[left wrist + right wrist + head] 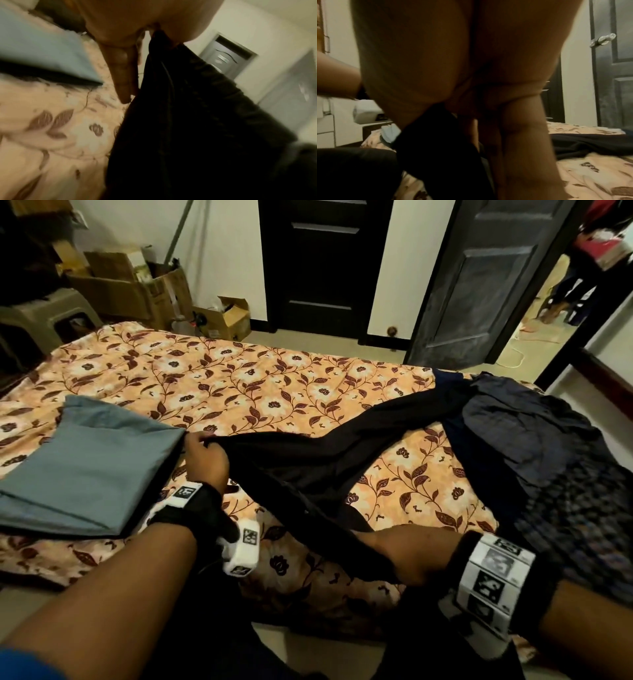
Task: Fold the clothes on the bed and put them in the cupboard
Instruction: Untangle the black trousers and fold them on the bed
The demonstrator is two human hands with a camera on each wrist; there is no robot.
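Observation:
A black garment [318,460] stretches across the floral bed [239,385] from its middle toward the right. My left hand [205,451] pinches one end of it beside a folded grey-blue garment [85,470]. My right hand [404,556] grips another edge of the same black cloth near the bed's front edge. In the left wrist view the black garment [188,121] hangs from my fingers [123,81] over the sheet. In the right wrist view my curled fingers [522,142] clutch the black garment [440,148].
A heap of dark unfolded clothes [534,433] lies on the right end of the bed. Cardboard boxes [137,285] and a stool [44,316] stand beyond the far left corner. A closed dark door [322,265] and an open door [486,278] face the bed.

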